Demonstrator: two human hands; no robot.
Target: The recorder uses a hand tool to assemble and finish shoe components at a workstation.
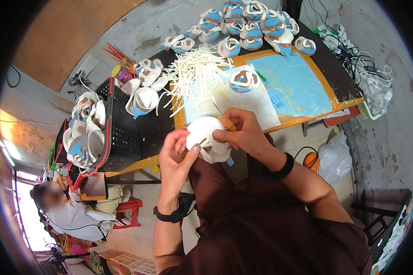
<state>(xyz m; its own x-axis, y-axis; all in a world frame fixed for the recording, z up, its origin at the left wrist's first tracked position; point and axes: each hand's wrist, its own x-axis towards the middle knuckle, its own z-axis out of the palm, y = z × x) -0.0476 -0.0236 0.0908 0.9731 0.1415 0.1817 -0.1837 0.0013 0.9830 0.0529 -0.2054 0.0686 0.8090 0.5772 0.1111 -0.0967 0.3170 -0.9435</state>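
Note:
Just off the table's near edge, a white shoe upper (201, 133) with slots, brown patches and a bit of blue is held over my lap. My left hand (175, 151) is closed on its left side, thumb on the near face. My right hand (245, 133) grips a hook-like tool (228, 123) with an orange-brown handle and a thin metal shaft pointing up and away; its fingertips are also at the upper's right edge. Beyond them, a laced upper (244, 80) in white, brown and blue rests on the work sheet, beside a heap of white laces (195, 68).
Many finished-looking uppers (252, 30) are piled at the table's back. A black basket (124, 130) full of uppers stands on the left, with loose uppers (144, 98) by it. A blue sheet (298, 82) covers the board's right. Another person (80, 215) sits at lower left.

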